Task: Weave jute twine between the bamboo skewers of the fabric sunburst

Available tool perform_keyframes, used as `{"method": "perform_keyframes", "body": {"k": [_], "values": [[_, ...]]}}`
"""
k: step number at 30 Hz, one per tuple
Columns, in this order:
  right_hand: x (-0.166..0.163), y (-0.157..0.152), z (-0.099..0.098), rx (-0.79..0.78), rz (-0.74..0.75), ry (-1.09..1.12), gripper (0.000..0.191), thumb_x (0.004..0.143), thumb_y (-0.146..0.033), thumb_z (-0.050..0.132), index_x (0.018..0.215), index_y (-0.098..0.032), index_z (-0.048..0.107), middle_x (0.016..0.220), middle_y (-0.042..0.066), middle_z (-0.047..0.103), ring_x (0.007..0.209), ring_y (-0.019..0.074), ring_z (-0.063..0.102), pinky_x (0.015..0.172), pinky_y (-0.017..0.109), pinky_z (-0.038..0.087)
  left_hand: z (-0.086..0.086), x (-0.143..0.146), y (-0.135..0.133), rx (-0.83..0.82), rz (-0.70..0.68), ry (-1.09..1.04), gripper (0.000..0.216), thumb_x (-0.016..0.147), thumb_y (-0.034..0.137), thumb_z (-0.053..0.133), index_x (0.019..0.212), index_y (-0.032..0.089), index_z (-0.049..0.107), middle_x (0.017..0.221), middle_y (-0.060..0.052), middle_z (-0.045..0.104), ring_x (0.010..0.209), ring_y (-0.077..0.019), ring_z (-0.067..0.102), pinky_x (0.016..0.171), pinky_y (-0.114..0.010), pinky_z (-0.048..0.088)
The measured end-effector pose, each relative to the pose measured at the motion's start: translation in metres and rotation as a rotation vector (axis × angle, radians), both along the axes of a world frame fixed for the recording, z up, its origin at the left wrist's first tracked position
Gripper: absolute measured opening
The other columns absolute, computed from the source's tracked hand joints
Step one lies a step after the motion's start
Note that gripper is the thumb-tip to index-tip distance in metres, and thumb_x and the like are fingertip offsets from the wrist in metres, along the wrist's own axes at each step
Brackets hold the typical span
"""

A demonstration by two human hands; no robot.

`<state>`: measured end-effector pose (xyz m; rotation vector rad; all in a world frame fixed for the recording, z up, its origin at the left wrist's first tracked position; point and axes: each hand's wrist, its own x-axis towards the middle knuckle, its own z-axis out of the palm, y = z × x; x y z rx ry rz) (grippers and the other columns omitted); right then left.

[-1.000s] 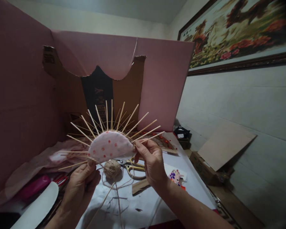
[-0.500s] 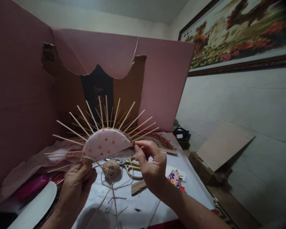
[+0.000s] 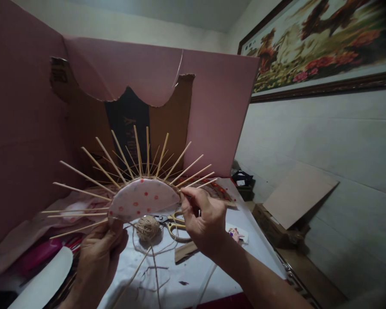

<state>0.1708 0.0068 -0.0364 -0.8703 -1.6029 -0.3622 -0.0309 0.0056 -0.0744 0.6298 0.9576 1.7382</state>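
A half-round piece covered in white fabric with red dots (image 3: 148, 197) is held up above the table, thin wooden sticks (image 3: 162, 152) fanning out from its curved edge. My left hand (image 3: 104, 240) grips its lower left corner, thumb in front. At the right corner, my right hand (image 3: 202, 214) pinches the rim with thumb and forefinger; whether twine is between them I cannot tell. Below the piece lies a ball of twine (image 3: 148, 228) with loose strands round it. Scissors with yellow handles (image 3: 176, 227) rest beside the ball, partly hidden by my right hand.
A cut cardboard sheet (image 3: 170, 116) leans on the pink panel (image 3: 218, 111) behind. A strip of brown card (image 3: 185, 252) lies on the white table (image 3: 257, 253). At left are a bright pink object (image 3: 40, 257) and a white curved piece (image 3: 45, 281). Boxes (image 3: 273, 227) stand at right.
The half-round piece has tilted and its sticks have swung, the left ones reaching further left. My right fingers now press against its right corner. The view has shifted slightly.
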Motion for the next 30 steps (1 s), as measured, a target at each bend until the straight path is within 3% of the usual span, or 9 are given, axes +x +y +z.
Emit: {"method": "perform_keyframes", "body": {"k": [6, 16, 21, 25, 30], "values": [[0.003, 0.003, 0.002, 0.048, -0.127, -0.171, 0.013, 0.087, -0.015, 0.051, 0.096, -0.015, 0.061, 0.064, 0.0, 0.066, 0.052, 0.0111, 0.059, 0.051, 0.025, 0.037, -0.009, -0.004, 0.001, 0.114, -0.076, 0.137, 0.045, 0.047, 0.033, 0.086, 0.045, 0.017, 0.045, 0.044, 0.007, 0.034, 0.041, -0.0051, 0.03, 0.036, -0.018, 0.027], [0.007, 0.0, 0.012, 0.019, -0.308, -0.465, 0.013, 0.091, -0.016, 0.042, 0.086, -0.016, 0.054, 0.05, -0.003, 0.054, 0.038, 0.0122, 0.049, 0.043, 0.028, 0.02, -0.012, -0.008, 0.001, 0.108, -0.017, 0.226, 0.037, 0.052, 0.037, 0.084, 0.047, 0.017, 0.053, 0.047, 0.005, 0.037, 0.044, -0.0061, 0.032, 0.037, -0.018, 0.03], [0.004, 0.002, 0.011, -0.069, -0.237, -0.323, 0.016, 0.091, -0.017, 0.036, 0.089, -0.014, 0.052, 0.056, 0.0, 0.06, 0.044, 0.0146, 0.055, 0.045, 0.027, 0.026, -0.004, -0.004, -0.004, 0.094, 0.039, 0.243, 0.03, 0.048, 0.033, 0.085, 0.053, 0.016, 0.061, 0.05, 0.004, 0.044, 0.045, -0.0061, 0.035, 0.038, -0.017, 0.032], [0.004, 0.0, 0.008, -0.14, -0.153, -0.246, 0.014, 0.091, -0.019, 0.039, 0.093, -0.014, 0.052, 0.064, 0.001, 0.065, 0.051, 0.0146, 0.059, 0.049, 0.027, 0.031, 0.001, -0.002, -0.006, 0.104, 0.072, 0.251, 0.032, 0.047, 0.032, 0.085, 0.05, 0.015, 0.058, 0.047, 0.005, 0.041, 0.044, -0.0052, 0.033, 0.037, -0.016, 0.03], [0.005, -0.005, 0.009, -0.086, -0.093, -0.225, 0.011, 0.09, -0.018, 0.045, 0.095, -0.017, 0.054, 0.06, -0.003, 0.064, 0.046, 0.0113, 0.057, 0.048, 0.025, 0.032, -0.005, -0.003, -0.004, 0.139, 0.045, 0.271, 0.031, 0.051, 0.032, 0.084, 0.05, 0.016, 0.057, 0.046, 0.005, 0.041, 0.042, -0.0053, 0.034, 0.036, -0.016, 0.031]]}}
